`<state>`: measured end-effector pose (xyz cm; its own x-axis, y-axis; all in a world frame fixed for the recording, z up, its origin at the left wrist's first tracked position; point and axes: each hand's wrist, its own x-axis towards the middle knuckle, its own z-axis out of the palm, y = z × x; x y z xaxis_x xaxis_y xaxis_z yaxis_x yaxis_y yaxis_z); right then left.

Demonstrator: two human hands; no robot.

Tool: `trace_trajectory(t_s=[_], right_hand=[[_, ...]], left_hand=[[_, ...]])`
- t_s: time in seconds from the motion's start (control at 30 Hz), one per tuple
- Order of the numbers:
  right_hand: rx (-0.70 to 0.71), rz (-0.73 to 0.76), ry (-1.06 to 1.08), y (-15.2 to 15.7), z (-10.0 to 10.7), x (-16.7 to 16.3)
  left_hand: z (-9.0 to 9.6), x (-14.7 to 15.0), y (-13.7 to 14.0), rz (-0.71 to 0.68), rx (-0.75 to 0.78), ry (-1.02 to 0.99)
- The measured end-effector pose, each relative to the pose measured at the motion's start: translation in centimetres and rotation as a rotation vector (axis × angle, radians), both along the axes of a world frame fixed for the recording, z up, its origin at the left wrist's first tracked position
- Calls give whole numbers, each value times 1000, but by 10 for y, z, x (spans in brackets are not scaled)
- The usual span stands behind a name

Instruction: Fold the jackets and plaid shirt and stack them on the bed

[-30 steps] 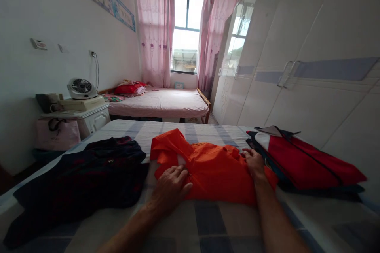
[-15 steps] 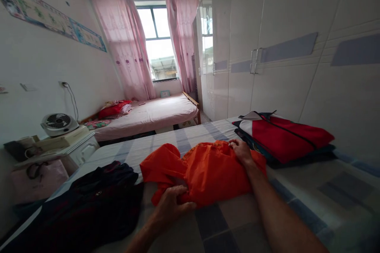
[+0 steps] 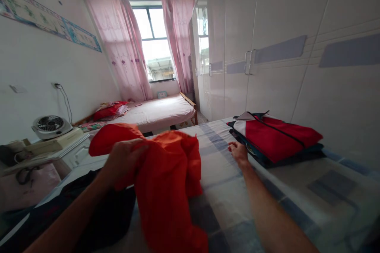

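My left hand (image 3: 126,158) is closed on an orange shirt (image 3: 169,174), lifted off the bed so its cloth hangs in loose folds. One part of the shirt flops out to the left beyond my fingers. Apart from it, my right hand (image 3: 238,153) hovers over the sheet with fingers curled in, and I see nothing held there. Just right of that hand lies a stack of folded clothes with a red garment (image 3: 276,136) on top. A dark garment (image 3: 109,213) spreads over the bed's left side, partly behind my left forearm.
The bed's checked sheet (image 3: 219,189) runs under everything. Behind it stands a second bed (image 3: 166,112) by the window. At left, a fan (image 3: 52,125) sits on a cabinet above a pink bag (image 3: 29,184). A white wardrobe (image 3: 273,91) lines the right side.
The orange shirt has gone from lying spread on the bed to hanging from my left hand, which rose and moved left. My right hand has let go of it.
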<state>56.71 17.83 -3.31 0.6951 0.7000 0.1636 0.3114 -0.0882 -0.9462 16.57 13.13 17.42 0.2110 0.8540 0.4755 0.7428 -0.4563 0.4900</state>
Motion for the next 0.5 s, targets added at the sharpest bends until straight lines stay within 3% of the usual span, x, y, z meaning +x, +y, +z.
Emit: trace_trajectory(t_s=[0.1, 0.17, 0.27, 0.3, 0.33, 0.43, 0.5], right_hand=[[-32, 34, -41, 2, 0, -5], [-56, 47, -72, 2, -1, -6], [-85, 69, -120, 0, -1, -6], [-94, 76, -132, 0, -1, -5], [-104, 83, -142, -1, -1, -5], [-130, 95, -166, 0, -2, -4], [-145, 99, -182, 1, -2, -3]], left_hand=[[15, -10, -8, 218, 197, -359], [19, -9, -14, 293, 276, -423], [16, -4, -20, 7, -43, -143], [15, -2, -22, -57, -137, -147], [15, -2, -23, -58, -149, -243], [16, -4, -26, 142, 23, -621], [12, -3, -25, 82, -68, -536]])
